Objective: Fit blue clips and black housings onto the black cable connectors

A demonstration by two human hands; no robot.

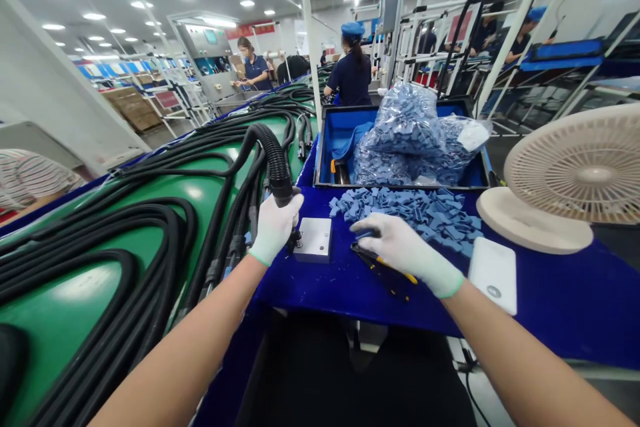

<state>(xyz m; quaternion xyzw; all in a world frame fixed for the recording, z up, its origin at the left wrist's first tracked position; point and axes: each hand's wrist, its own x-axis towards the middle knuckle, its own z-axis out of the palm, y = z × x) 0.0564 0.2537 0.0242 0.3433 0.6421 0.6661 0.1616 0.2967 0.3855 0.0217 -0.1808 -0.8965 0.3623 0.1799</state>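
Observation:
My left hand, in a white glove, is wrapped round the end of a black corrugated hose, which arches up and back to the left. Just right of that hand, a grey metal block with a spring at its left side sits on the blue tabletop. My right hand, also gloved, has its fingers curled on a small dark-blue piece, partly hidden by them. Beneath it lie pliers with black and yellow handles. A loose pile of blue plastic clips spreads just behind my right hand.
Black hoses cover the green conveyor at left. Behind the pile stands a blue bin with bags of clips. A fan and a white box are at right. Co-workers work further back.

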